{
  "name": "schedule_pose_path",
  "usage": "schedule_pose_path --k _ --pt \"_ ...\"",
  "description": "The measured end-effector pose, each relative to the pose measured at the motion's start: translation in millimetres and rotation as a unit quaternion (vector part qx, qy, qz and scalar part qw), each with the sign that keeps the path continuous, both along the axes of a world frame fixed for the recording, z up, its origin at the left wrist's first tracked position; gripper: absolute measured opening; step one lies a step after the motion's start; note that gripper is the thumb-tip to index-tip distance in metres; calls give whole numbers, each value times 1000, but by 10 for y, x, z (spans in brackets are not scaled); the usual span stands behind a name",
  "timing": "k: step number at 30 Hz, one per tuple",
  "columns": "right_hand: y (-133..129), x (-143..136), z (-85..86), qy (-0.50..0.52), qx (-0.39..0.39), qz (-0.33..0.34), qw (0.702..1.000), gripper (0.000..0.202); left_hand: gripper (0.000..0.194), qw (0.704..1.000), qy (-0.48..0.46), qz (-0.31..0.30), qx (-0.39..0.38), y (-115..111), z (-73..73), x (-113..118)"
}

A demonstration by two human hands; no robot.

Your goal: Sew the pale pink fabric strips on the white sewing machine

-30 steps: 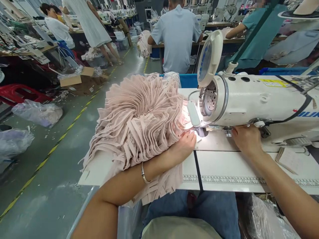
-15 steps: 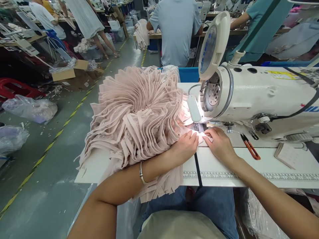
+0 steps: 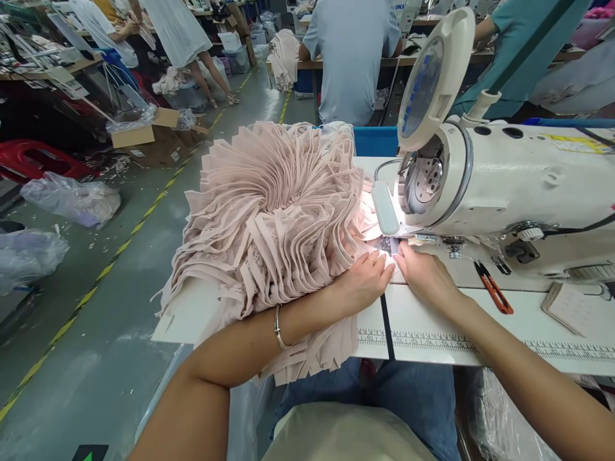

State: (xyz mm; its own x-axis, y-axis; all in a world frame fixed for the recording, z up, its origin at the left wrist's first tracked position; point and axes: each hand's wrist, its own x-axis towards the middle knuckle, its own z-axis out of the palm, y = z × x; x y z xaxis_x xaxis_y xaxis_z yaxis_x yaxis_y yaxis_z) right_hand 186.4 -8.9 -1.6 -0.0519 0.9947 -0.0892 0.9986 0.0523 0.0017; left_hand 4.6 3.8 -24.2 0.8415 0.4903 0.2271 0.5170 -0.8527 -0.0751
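A big fanned stack of pale pink fabric strips point(image 3: 269, 218) covers the left half of the white sewing table point(image 3: 432, 320). My left hand point(image 3: 365, 278) lies flat on the stack's right edge, pressing a pink piece down just in front of the needle. Beside it, my right hand point(image 3: 425, 275) rests on the same small piece under the presser foot point(image 3: 390, 244) of the white sewing machine point(image 3: 509, 186). The machine's lamp lights the spot brightly. My fingers hide most of the piece being held.
Orange thread snips point(image 3: 492, 287) and a small notepad point(image 3: 574, 307) lie on the table right of my hands. A printed ruler runs along the front edge. Several people work at tables behind. Cardboard boxes point(image 3: 148, 144) and plastic bags point(image 3: 72, 202) sit on the floor to the left.
My right hand has left the machine's body, put down the orange snips, and come beside my left hand at the needle. The view shifted slightly.
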Motion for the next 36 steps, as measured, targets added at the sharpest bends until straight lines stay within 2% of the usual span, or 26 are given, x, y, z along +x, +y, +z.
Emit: schedule_pose_path --k 4,6,8,10,14,20,22,25,27,29,33,36 --pt "-72 -34 -124 34 56 -28 997 23 36 985 -128 62 -94 100 -58 -33" --pt "-97 -20 -164 53 72 -36 995 22 44 972 -182 31 -145 122 -74 -40" --pt "-105 -5 -176 76 74 -42 993 19 49 971 -180 -21 -156 101 -85 -36" --pt "-107 -1 -168 98 64 -48 992 18 47 982 -128 -47 -130 48 -92 -26" --pt "-110 -23 -142 120 45 -64 990 23 43 999 -15 -25 -35 -56 -109 -4" --pt "-106 -12 -102 141 32 -66 987 20 43 999 15 -10 38 -79 -120 9" --pt "-110 68 -86 180 17 -42 983 19 41 999 7 -14 40 -68 -97 19" --pt "-128 262 -108 250 17 67 966 22 37 999 0 -24 28 -45 -68 49" --pt "-147 384 -169 260 77 150 951 28 34 999 -10 -26 23 -31 -73 71" --pt "-168 451 -254 246 140 199 938 32 32 999 -25 -25 24 -23 -95 84" --pt "-190 403 -384 193 200 242 930 36 29 999 -42 -23 6 -28 -106 62" --pt "-189 301 -377 129 224 228 939 36 28 998 -59 36 -3 -37 -49 25"
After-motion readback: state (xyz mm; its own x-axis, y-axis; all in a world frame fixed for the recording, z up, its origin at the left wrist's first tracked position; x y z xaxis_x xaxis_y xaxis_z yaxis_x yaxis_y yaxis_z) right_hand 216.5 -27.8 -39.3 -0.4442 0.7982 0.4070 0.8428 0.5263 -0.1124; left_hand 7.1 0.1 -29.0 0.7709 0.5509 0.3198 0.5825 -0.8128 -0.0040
